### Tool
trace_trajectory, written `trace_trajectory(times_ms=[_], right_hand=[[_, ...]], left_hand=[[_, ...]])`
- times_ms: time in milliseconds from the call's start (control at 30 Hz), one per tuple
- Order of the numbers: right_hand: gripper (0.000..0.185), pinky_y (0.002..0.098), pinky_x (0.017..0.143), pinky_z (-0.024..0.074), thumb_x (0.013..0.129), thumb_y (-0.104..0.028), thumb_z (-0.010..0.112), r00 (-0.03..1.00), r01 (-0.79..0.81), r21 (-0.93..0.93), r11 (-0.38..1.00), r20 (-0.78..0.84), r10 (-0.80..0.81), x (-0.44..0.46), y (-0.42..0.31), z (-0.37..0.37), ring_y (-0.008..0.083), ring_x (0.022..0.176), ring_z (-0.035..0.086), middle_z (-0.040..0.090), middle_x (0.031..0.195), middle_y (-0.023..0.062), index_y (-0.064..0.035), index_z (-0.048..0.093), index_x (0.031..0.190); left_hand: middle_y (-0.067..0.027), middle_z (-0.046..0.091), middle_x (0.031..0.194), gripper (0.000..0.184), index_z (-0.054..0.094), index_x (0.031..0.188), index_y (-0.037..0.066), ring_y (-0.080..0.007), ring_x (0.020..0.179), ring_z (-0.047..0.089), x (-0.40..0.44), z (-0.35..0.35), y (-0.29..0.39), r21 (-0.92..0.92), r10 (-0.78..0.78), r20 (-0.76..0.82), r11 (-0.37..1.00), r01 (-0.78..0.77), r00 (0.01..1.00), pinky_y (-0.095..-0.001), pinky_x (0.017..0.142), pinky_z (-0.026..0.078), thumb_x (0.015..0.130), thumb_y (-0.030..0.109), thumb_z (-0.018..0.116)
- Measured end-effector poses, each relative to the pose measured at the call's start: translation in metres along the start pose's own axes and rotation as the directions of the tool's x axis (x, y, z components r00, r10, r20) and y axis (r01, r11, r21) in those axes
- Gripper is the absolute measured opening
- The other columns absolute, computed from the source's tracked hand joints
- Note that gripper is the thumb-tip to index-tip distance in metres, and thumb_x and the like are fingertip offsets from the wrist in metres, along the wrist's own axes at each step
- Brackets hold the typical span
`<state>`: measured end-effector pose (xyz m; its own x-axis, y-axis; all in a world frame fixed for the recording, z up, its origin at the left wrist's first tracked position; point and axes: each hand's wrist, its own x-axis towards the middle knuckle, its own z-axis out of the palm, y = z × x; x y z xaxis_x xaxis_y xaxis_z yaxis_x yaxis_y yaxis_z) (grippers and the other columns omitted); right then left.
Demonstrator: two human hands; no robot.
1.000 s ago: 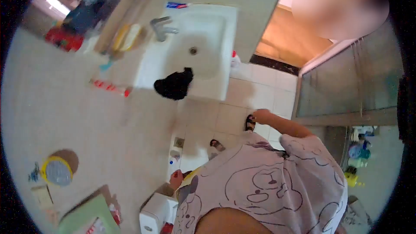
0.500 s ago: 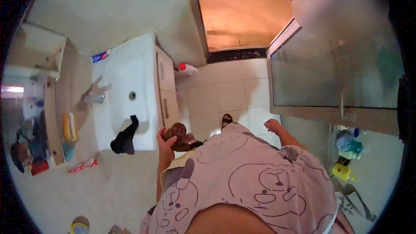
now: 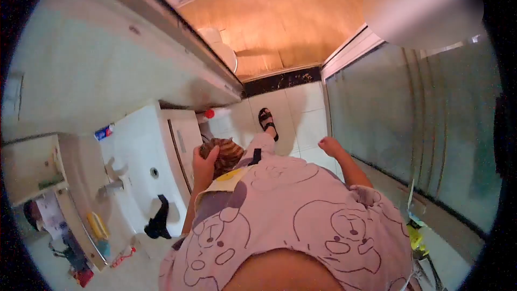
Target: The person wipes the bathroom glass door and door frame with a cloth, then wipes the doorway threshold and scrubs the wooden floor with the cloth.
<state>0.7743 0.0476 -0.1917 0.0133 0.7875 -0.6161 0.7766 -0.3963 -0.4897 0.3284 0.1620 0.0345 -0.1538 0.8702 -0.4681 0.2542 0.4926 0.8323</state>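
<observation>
My left hand [image 3: 205, 163] is closed on a bunched brown cloth [image 3: 228, 154] with dark stripes, beside the washbasin cabinet. What kind of garment or cloth it is I cannot make out. A short black strip [image 3: 257, 155] shows next to it, against my pink patterned clothing [image 3: 280, 183]. Out to the right, my right hand [image 3: 330, 144] hangs with its fingers curled in and nothing visible in them. In the white washbasin [image 3: 141, 153] lies a limp black cloth piece [image 3: 159, 221], shaped somewhat like a sock.
Ahead, a dark doorsill [image 3: 283, 82] separates white tiles from the wooden floor [image 3: 264, 16]. A glass door [image 3: 393, 108] stands to the right and a door panel [image 3: 107, 48] to the left. A red-capped bottle [image 3: 209, 113] is beside the cabinet [image 3: 180, 140]. My sandalled foot [image 3: 266, 121] is forward.
I have stepped and turned toward the doorway, with one foot now forward. The basin has shifted lower and left in view. The brown cloth stays in my left hand.
</observation>
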Motion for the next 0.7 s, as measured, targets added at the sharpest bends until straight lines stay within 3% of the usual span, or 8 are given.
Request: trace_trajectory(times_ms=[133, 200, 233, 300, 367, 500, 600, 700], right_hand=[[0.034, 0.0369, 0.075, 0.0488, 0.083, -0.031, 0.057, 0.984, -0.174, -0.037, 0.984, 0.04, 0.176, 0.017, -0.004, -0.06, 0.0275, 0.084, 0.063, 0.066, 0.09, 0.0164, 0.0005, 0.064, 0.095], [0.037, 0.0337, 0.074, 0.0488, 0.084, -0.034, 0.057, 0.953, -0.289, 0.278, 0.916, -0.001, 0.301, 0.036, -0.018, -0.088, 0.0215, 0.084, 0.062, 0.066, 0.088, 0.013, -0.0004, 0.064, 0.098], [0.037, 0.0337, 0.074, 0.0488, 0.084, -0.034, 0.057, 0.954, -0.288, 0.277, 0.916, 0.006, 0.299, 0.051, -0.025, -0.103, 0.0215, 0.084, 0.062, 0.066, 0.088, 0.013, -0.0004, 0.064, 0.098], [0.044, 0.0364, 0.08, 0.0482, 0.084, -0.036, 0.058, 0.971, -0.211, 0.517, 0.83, 0.012, 0.239, 0.087, -0.053, -0.14, 0.0244, 0.093, 0.062, 0.065, 0.092, 0.0126, -0.0053, 0.058, 0.116], [0.052, 0.0377, 0.081, 0.0483, 0.085, -0.039, 0.059, 0.984, -0.169, 0.766, 0.62, 0.099, 0.145, 0.104, -0.126, -0.207, 0.024, 0.098, 0.059, 0.061, 0.104, 0.0109, -0.0081, 0.05, 0.125], [0.061, 0.0418, 0.083, 0.0486, 0.083, -0.035, 0.066, 0.968, -0.064, 0.976, 0.206, 0.111, -0.226, 0.163, -0.215, -0.293, 0.0243, 0.104, 0.057, 0.054, 0.119, 0.0113, -0.0079, 0.04, 0.131], [0.056, 0.0415, 0.084, 0.0484, 0.082, -0.028, 0.068, 0.898, -0.065, 0.985, 0.16, 0.128, -0.42, 0.222, -0.231, -0.339, 0.0241, 0.103, 0.057, 0.056, 0.118, 0.0092, -0.0042, 0.044, 0.127], [0.04, 0.0328, 0.08, 0.0475, 0.081, -0.026, 0.07, 0.938, -0.058, 0.921, 0.385, 0.182, -0.294, 0.272, -0.238, -0.391, 0.0182, 0.092, 0.059, 0.063, 0.1, 0.0061, -0.0001, 0.059, 0.108]], left_hand=[[-0.0104, 0.062, 0.094, 0.037, 0.051, 0.103, -0.001, -0.0154, 0.082, 0.059, 0.086, 0.063, 0.072, -0.073, 0.038, 0.13, 0.997, -0.028, 0.991, -0.0283, 0.076, 0.047, 0.082, 0.024, 0.067], [-0.0098, 0.062, 0.094, 0.037, 0.05, 0.106, 0.0, -0.0159, 0.083, 0.059, 0.114, 0.098, 0.121, 0.087, 0.198, 0.236, 0.971, -0.224, 0.951, -0.0295, 0.077, 0.047, 0.082, 0.023, 0.067], [-0.01, 0.062, 0.094, 0.039, 0.049, 0.107, 0.0, -0.0159, 0.084, 0.059, 0.122, 0.119, 0.147, 0.02, 0.219, 0.275, 0.972, -0.233, 0.936, -0.0295, 0.077, 0.047, 0.081, 0.022, 0.067], [-0.0102, 0.062, 0.094, 0.04, 0.047, 0.109, 0.0, -0.0158, 0.086, 0.058, 0.147, 0.157, 0.175, -0.044, 0.235, 0.315, 0.971, -0.234, 0.919, -0.0296, 0.078, 0.047, 0.081, 0.021, 0.068], [-0.0097, 0.059, 0.095, 0.043, 0.046, 0.11, 0.0, -0.0149, 0.089, 0.056, 0.178, 0.193, 0.188, 0.045, 0.361, 0.457, 0.904, -0.426, 0.813, -0.0287, 0.078, 0.046, 0.08, 0.02, 0.069], [-0.0084, 0.057, 0.095, 0.045, 0.045, 0.11, 0.0, -0.0139, 0.09, 0.054, 0.224, 0.244, 0.221, -0.026, 0.233, 0.508, 0.966, -0.256, 0.829, -0.0278, 0.08, 0.045, 0.079, 0.02, 0.07], [-0.0102, 0.056, 0.093, 0.038, 0.046, 0.107, -0.001, -0.0148, 0.081, 0.053, 0.262, 0.266, 0.244, -0.262, 0.101, 0.476, 0.965, 0.032, 0.874, -0.0282, 0.073, 0.045, 0.082, 0.019, 0.067], [-0.005, 0.056, 0.082, 0.028, 0.052, 0.097, 0.0, -0.0119, 0.076, 0.053, 0.289, 0.273, 0.254, -0.11, 0.011, 0.287, 0.994, 0.022, 0.958, -0.0265, 0.07, 0.045, 0.08, 0.015, 0.068]])
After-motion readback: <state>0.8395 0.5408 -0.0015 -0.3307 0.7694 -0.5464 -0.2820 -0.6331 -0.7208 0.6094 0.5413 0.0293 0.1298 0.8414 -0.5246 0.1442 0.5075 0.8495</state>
